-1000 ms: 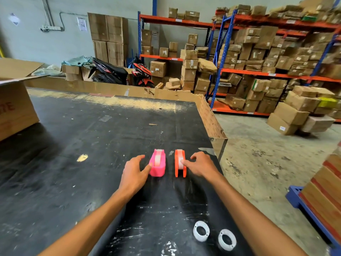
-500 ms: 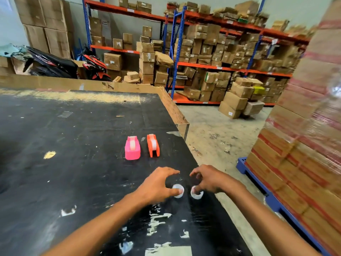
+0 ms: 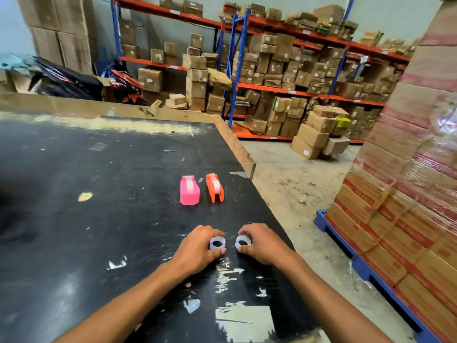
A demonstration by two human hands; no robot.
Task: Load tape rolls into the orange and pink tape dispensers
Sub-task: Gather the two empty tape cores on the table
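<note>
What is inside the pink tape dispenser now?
A pale tape roll already sits in the pink tape dispenser, visible from above through the open top. Its lower part and the hub are hidden by the pink walls.

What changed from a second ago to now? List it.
Both hands left the dispensers and drew back to the near table edge. The left hand closed on the left tape roll, the right hand on the right tape roll; both rolls are tipped up on edge. The pink dispenser and orange dispenser stayed side by side on the black table.
</note>
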